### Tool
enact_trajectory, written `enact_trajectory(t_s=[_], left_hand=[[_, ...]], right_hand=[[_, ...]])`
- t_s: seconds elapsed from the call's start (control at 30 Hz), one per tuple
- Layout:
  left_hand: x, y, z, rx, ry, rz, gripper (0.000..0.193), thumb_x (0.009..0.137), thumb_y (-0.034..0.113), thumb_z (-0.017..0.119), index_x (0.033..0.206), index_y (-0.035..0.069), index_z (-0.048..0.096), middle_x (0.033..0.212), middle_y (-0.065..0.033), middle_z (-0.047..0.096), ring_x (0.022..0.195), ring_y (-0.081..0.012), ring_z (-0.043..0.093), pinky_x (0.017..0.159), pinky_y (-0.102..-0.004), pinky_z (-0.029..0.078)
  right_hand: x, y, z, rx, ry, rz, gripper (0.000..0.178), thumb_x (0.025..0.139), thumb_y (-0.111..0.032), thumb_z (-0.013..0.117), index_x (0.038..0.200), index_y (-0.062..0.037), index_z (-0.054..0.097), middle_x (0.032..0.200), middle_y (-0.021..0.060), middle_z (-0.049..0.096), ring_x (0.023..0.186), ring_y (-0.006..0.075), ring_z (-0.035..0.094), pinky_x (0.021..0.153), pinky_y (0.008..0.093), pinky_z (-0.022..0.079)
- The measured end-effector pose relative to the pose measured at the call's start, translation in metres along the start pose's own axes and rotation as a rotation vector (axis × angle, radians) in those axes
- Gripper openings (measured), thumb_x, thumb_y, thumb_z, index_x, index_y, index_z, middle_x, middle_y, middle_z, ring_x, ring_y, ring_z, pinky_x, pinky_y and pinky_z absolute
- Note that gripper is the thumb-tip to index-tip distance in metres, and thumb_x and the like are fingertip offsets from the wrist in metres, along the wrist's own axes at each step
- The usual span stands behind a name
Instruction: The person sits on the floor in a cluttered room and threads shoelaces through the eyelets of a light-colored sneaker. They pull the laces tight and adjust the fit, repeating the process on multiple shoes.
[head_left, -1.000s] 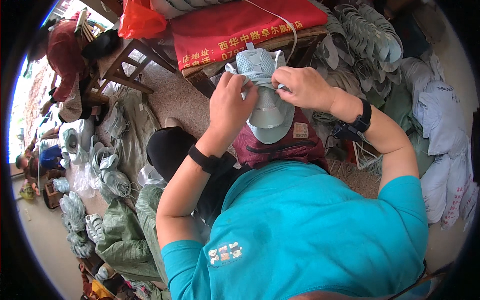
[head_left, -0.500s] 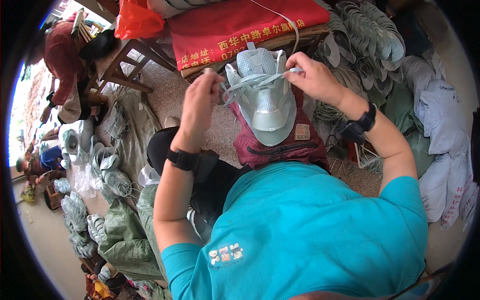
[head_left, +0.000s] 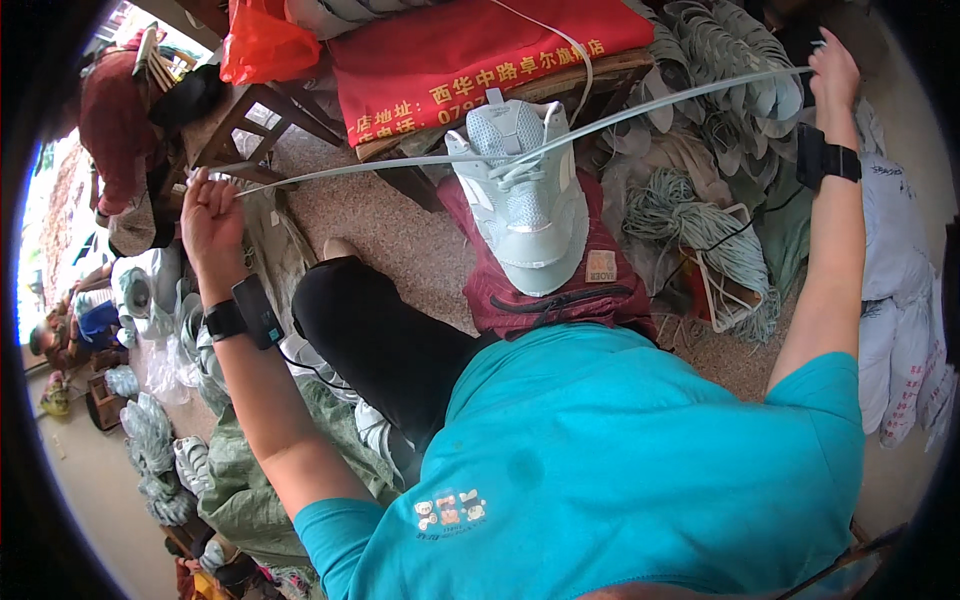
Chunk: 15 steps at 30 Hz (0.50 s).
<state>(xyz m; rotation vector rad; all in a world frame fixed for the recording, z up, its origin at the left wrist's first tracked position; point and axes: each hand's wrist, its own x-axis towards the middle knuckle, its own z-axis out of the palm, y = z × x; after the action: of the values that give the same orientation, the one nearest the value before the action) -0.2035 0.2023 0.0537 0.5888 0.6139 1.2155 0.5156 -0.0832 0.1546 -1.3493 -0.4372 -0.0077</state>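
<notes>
A pale grey-green shoe upper (head_left: 530, 235) rests on the maroon cloth (head_left: 625, 290) over my lap, toe toward me. A pale shoelace (head_left: 690, 97) is threaded across its lower eyelets, with both ends drawn far out to the sides. At far left, my left hand (head_left: 212, 218) has its fingers closed on one end. My right hand (head_left: 835, 72), raised at the upper right, grips the other end. Both hands are well apart from the upper.
Beyond the upper stands a table under a red cloth (head_left: 420, 70). A bundle of pale laces (head_left: 680, 215) hangs at right, below stacked shoe uppers (head_left: 735, 60). White sacks (head_left: 890, 230) line the right side. A green sack (head_left: 255, 480) lies left. Another person (head_left: 125, 110) sits at upper left.
My hands have moved from beside the upper out to both sides, left hand leftward and right hand up to the right. The lace, loosely looped before, is now stretched out long.
</notes>
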Motion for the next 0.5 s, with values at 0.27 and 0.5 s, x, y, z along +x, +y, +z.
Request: enact_trajectory(t_s=[0.27,0.5], left_hand=[[-0.035,-0.083,0.028,0.522,0.191,0.085,0.021,0.099,0.02,0.051,0.101,0.003,0.062,0.068,0.0042,0.047,0.053,-0.0055,0.038,0.047,-0.021,0.029],[-0.069,-0.13,0.077,0.548,-0.078,-0.081,0.027,0.103,0.02,0.048,0.113,-0.001,0.062,0.071,0.0031,0.049,0.06,-0.0057,0.041,0.054,-0.0214,0.033]], right_hand=[[-0.156,0.055,0.026,-0.452,-0.8,0.252,0.026,0.092,-0.02,0.063,0.115,-0.0082,0.063,0.092,-0.0058,0.061,0.07,-0.0002,0.047,0.053,0.0169,0.035],[-0.285,0.026,0.092,-0.499,-1.492,-0.413,0.016,0.083,-0.006,0.064,0.099,-0.0038,0.062,0.091,0.007,0.061,0.078,0.0183,0.06,0.069,0.0299,0.048]])
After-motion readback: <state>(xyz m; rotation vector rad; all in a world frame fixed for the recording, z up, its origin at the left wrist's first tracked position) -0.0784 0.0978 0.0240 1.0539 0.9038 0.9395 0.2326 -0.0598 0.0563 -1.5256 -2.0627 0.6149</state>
